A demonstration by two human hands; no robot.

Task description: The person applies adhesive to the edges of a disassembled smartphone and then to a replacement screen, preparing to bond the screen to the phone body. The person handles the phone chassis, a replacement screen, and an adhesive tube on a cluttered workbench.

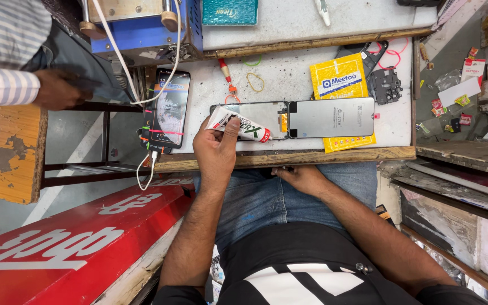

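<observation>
Overhead, a worn white bench (289,79) with a raw wooden front edge fills the middle of the view. Lying flat on it, end to end, are a dark phone frame (264,116) and a grey glass screen (331,117), the screen resting partly on a yellow packet (340,82). Near them lie a red-handled tool (225,72), a rubber band (256,82), a black phone part (386,86) and a pink loop (392,53). At the bench's left edge a boxed phone (169,108) with a glossy printed front stands propped, a white cable (145,169) hanging below it. A blue machine (142,34) sits behind it. Another person in a striped shirt (4,51) stands at far left, one hand (57,90) visible. The left hand (216,148) is pinched around a small soft tube (238,125), white with a red cap, thumb on top; the tube lies slanted over the frame's near end. The right hand (300,176) rests loosely curled on the lap, just under the bench edge, holding nothing visible.
</observation>
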